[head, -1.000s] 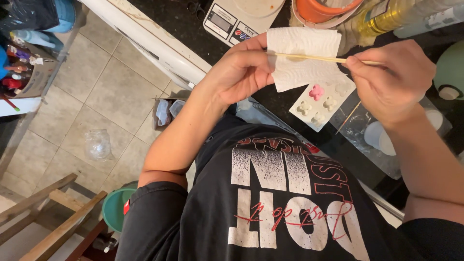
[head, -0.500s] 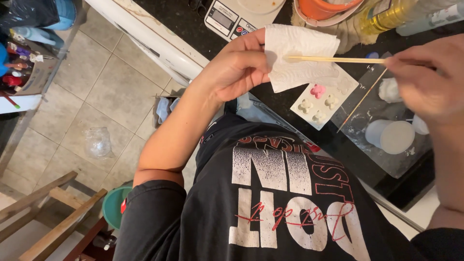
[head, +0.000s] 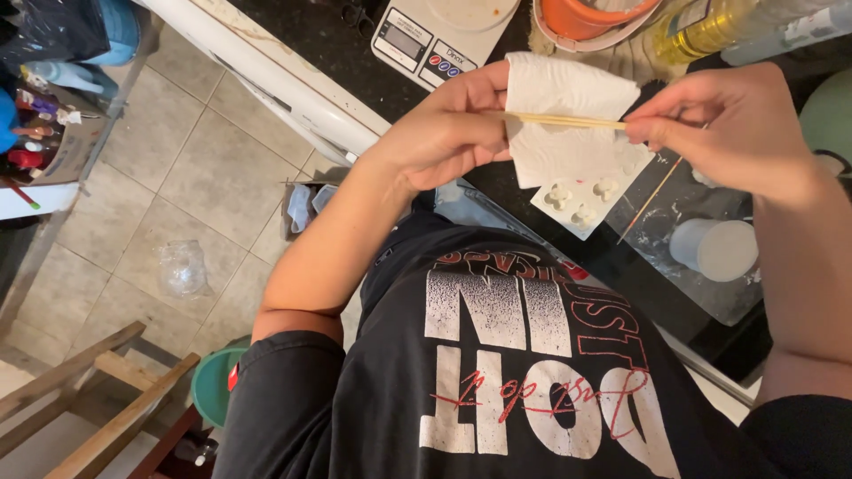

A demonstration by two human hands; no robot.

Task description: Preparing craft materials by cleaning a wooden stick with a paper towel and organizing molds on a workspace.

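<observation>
While the left hand (head: 444, 133) pinches a folded white paper towel (head: 564, 120) around thin wooden skewers (head: 568, 121), the right hand (head: 723, 124) grips their other end above the dark worktop (head: 346, 44); the towel hides the skewers' middle and partly covers a white mould (head: 581, 200).

left hand (head: 448, 133): pinches white paper towel (head: 568, 120) around wooden skewer (head: 568, 121) | right hand (head: 723, 129): fingers (head: 648, 127) grip skewer's end | below: white mold (head: 590, 191) on dark desk (head: 337, 44)
</observation>
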